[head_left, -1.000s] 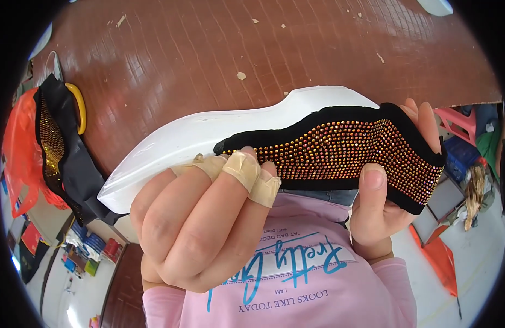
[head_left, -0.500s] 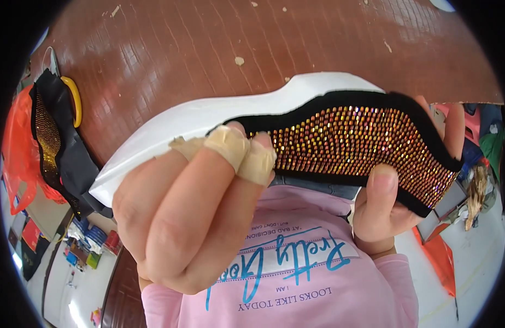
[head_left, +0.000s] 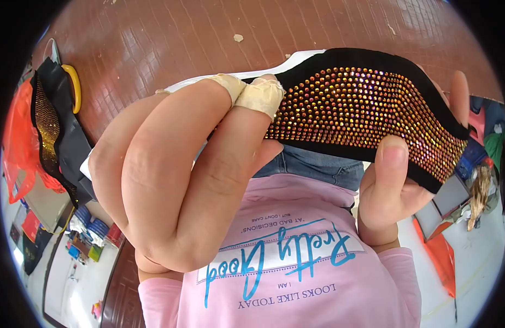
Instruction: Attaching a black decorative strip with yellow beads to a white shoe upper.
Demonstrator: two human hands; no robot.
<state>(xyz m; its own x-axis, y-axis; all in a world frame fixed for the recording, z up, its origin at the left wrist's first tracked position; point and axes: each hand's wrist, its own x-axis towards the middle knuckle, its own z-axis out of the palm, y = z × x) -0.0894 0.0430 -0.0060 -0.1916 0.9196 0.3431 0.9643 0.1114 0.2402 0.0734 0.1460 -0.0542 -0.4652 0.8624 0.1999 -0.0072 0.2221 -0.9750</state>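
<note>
Fingers [head_left: 228, 145] of the left hand [head_left: 170, 180] were bent and pinched together at the left end of a black strip [head_left: 345, 109] covered with gold-orange stones; this end was hidden behind them. Two fingertips, as I could see, were wrapped in pale tape [head_left: 263, 97]. With the right hand [head_left: 392, 191] the person grasped the other end: the thumb [head_left: 393, 156] pressed on the front near the lower edge, and other fingers were behind the strip. So the strip was held stretched between both hands, above the jeans [head_left: 318, 167] and the pink shirt [head_left: 296, 218]. Behind it a white piece [head_left: 299, 59] showed partly, against the brown table [head_left: 209, 35]. At the far left were a second stone-covered strip [head_left: 47, 117], a black sheet [head_left: 72, 131], a yellow handle [head_left: 73, 90] and a red bag [head_left: 18, 147].
</note>
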